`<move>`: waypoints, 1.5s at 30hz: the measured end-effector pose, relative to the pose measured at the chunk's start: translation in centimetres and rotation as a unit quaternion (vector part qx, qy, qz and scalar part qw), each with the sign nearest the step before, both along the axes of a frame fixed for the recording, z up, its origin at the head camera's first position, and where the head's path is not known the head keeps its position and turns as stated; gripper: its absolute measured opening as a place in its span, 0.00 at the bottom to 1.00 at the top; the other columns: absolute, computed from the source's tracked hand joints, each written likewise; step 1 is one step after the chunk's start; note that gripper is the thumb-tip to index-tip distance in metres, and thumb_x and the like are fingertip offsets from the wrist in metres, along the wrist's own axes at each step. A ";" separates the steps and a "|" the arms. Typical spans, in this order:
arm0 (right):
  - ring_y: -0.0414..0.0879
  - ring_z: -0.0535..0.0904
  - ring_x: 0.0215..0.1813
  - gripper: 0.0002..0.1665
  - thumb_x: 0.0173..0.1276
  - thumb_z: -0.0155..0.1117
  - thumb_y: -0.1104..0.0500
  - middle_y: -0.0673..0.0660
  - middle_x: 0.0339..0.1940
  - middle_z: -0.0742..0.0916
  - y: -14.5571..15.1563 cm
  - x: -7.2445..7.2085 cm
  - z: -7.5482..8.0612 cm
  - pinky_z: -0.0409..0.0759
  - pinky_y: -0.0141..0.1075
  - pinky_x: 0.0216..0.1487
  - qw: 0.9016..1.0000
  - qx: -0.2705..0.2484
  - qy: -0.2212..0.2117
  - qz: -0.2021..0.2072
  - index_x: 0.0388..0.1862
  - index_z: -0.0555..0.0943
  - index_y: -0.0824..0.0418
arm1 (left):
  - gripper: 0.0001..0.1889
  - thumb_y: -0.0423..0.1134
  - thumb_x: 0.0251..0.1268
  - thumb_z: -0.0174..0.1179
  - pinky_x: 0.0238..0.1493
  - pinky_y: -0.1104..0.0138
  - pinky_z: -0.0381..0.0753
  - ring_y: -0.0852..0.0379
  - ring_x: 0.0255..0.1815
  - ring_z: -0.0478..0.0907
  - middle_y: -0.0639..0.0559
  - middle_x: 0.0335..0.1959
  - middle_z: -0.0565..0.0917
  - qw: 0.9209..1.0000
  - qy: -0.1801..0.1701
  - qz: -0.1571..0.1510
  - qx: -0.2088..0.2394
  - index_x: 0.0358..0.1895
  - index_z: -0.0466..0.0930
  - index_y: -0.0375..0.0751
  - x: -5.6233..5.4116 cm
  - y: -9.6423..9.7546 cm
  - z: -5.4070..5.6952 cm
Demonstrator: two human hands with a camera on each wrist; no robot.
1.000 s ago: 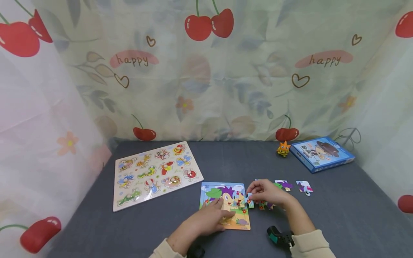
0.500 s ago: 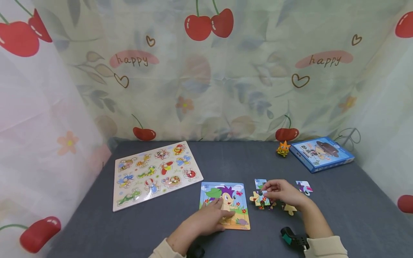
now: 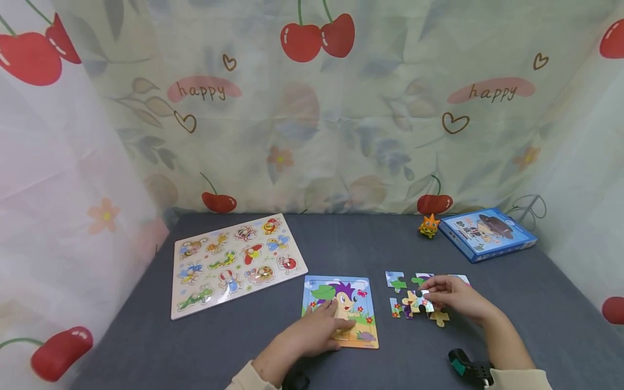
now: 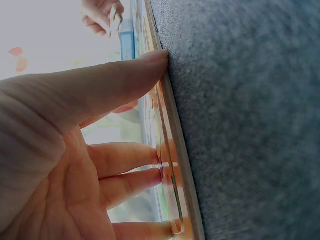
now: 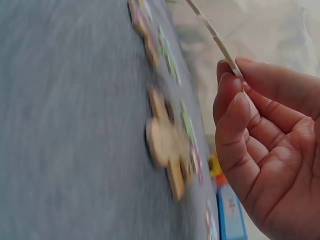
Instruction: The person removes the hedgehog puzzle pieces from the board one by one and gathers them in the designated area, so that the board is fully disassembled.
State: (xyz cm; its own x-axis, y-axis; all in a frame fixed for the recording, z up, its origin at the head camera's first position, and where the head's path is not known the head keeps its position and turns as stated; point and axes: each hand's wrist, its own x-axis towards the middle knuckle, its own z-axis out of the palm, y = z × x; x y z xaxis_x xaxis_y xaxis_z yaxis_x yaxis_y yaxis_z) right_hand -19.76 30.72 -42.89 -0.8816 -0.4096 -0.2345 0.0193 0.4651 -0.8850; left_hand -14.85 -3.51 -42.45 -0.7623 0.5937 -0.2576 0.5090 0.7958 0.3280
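My left hand [image 3: 317,327] rests flat on a small picture puzzle board [image 3: 363,303] showing a purple-haired cartoon hedgehog. In the left wrist view the thumb [image 4: 135,80] lies at the board's edge and the other fingertips touch its face. To the right, my right hand [image 3: 455,297] pinches a thin jigsaw piece [image 3: 421,301] between thumb and fingers; the right wrist view has this piece [image 5: 215,37] edge-on, raised over the table. Several loose pieces lie around and under that hand, among them a blue-green one [image 3: 396,280] and a tan one [image 3: 440,318].
A larger peg board with insect pictures [image 3: 234,265] lies at the back left. An orange spiky toy figure [image 3: 429,226] stands beside a blue box [image 3: 487,233] at the back right. Printed curtains [image 3: 336,135] enclose the dark table [image 3: 234,346].
My right hand has moved right with the jigsaw piece, from the puzzle board's right edge to over the loose pieces. The left hand has stayed on the board.
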 end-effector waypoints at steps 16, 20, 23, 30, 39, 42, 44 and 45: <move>0.39 0.76 0.32 0.30 0.68 0.57 0.52 0.46 0.34 0.84 5.5 1.7 -0.8 0.78 0.35 0.35 0.995 0.040 -0.006 -0.088 0.57 0.70 0.76 | 0.26 0.45 0.58 0.63 0.65 0.42 0.61 0.45 0.72 0.58 0.42 0.71 0.62 1.000 0.008 -0.005 0.001 0.61 0.72 0.66 0.1 -0.1 0.1; 0.40 0.76 0.31 0.30 0.68 0.57 0.51 0.47 0.32 0.84 6.4 1.9 -0.9 0.77 0.35 0.34 0.993 0.053 -0.005 -0.101 0.57 0.70 0.76 | 0.26 0.45 0.58 0.63 0.66 0.43 0.61 0.45 0.72 0.58 0.42 0.71 0.62 1.000 0.006 -0.004 0.000 0.61 0.72 0.66 0.1 -0.1 0.1; 0.41 0.76 0.32 0.30 0.68 0.58 0.51 0.47 0.32 0.84 7.0 2.1 -1.1 0.77 0.35 0.34 0.991 0.065 -0.013 -0.116 0.57 0.70 0.75 | 0.26 0.45 0.58 0.63 0.65 0.42 0.61 0.45 0.72 0.58 0.42 0.71 0.62 1.000 0.009 -0.005 0.000 0.61 0.72 0.66 0.1 -0.1 0.1; 0.40 0.78 0.33 0.33 0.65 0.61 0.49 0.46 0.32 0.86 8.2 2.4 -1.2 0.79 0.35 0.36 0.982 0.071 -0.035 -0.172 0.59 0.69 0.73 | 0.26 0.45 0.58 0.63 0.65 0.42 0.62 0.45 0.72 0.58 0.42 0.71 0.62 1.000 0.012 -0.006 0.000 0.61 0.72 0.66 0.1 -0.1 0.0; 0.36 0.78 0.33 0.27 0.66 0.60 0.49 0.45 0.33 0.86 9.5 2.6 -1.6 0.80 0.32 0.36 0.979 0.087 -0.035 -0.183 0.51 0.76 0.72 | 0.26 0.45 0.58 0.63 0.65 0.42 0.61 0.45 0.73 0.57 0.42 0.71 0.62 1.000 0.005 -0.003 -0.001 0.61 0.71 0.66 0.0 -0.1 0.0; 0.35 0.78 0.33 0.27 0.66 0.60 0.49 0.44 0.33 0.86 9.7 2.7 -1.8 0.80 0.31 0.37 0.978 0.084 -0.040 -0.187 0.50 0.77 0.71 | 0.26 0.45 0.58 0.63 0.65 0.42 0.61 0.45 0.72 0.57 0.42 0.71 0.62 1.000 0.005 -0.002 -0.001 0.61 0.71 0.67 0.0 -0.1 0.0; 0.35 0.78 0.33 0.26 0.65 0.61 0.50 0.43 0.33 0.86 9.7 2.8 -1.8 0.80 0.31 0.36 0.978 0.080 -0.042 -0.190 0.50 0.77 0.71 | 0.26 0.45 0.58 0.63 0.65 0.43 0.61 0.45 0.72 0.58 0.42 0.71 0.62 1.000 0.005 -0.003 -0.002 0.61 0.71 0.67 0.1 -0.1 0.1; 0.34 0.78 0.33 0.26 0.65 0.61 0.50 0.43 0.32 0.86 9.7 2.8 -1.8 0.80 0.31 0.36 0.977 0.078 -0.043 -0.192 0.50 0.77 0.72 | 0.26 0.45 0.58 0.63 0.65 0.43 0.61 0.45 0.72 0.58 0.42 0.71 0.62 1.000 0.006 -0.003 -0.003 0.61 0.71 0.67 0.1 0.0 0.1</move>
State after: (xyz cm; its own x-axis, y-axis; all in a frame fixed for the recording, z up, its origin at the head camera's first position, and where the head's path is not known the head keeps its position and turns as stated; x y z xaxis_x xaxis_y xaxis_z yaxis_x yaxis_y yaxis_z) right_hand -16.94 40.40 -44.67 -0.9376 -0.0058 -0.3476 0.2900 0.5384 -0.7912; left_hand -14.80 -3.56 -42.37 -0.7617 0.5969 -0.2520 0.5176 0.7945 0.3175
